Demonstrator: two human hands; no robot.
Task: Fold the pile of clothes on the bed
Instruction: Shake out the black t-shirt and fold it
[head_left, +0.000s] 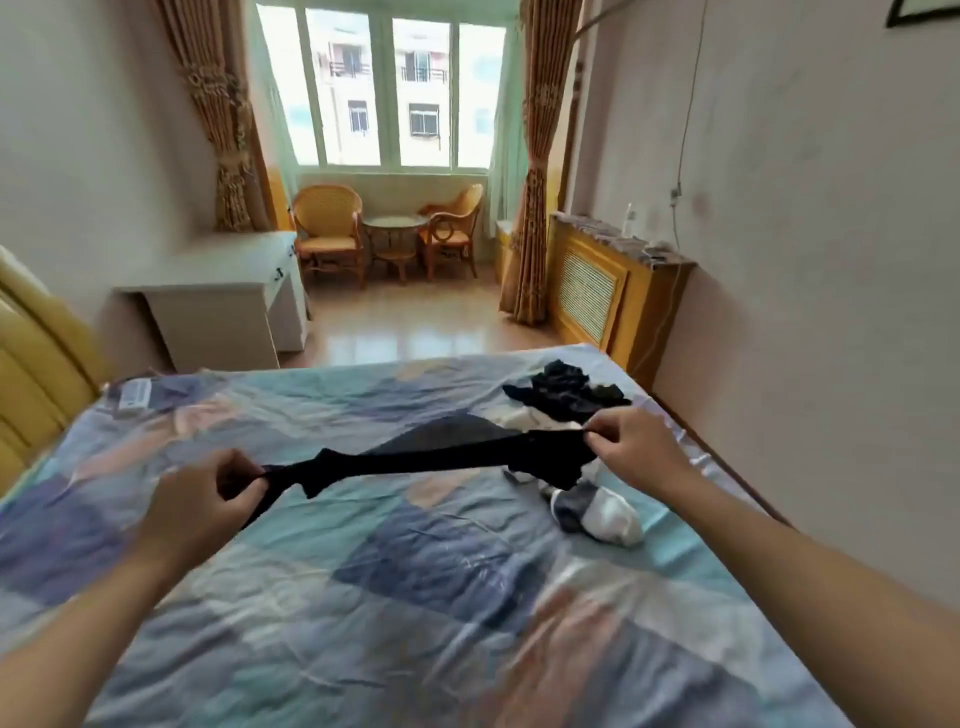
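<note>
Above the bed (415, 571), I stretch a black garment (441, 457) between both hands: my left hand (208, 499) grips one bunched end in curled fingers, my right hand (634, 447) pinches the other edge. It looks thin, light and stretchy, sagging nowhere under tension; I judge the ends the best hold. Beyond my right hand lies the pile (566, 395).

No legible txt anywhere.
</note>
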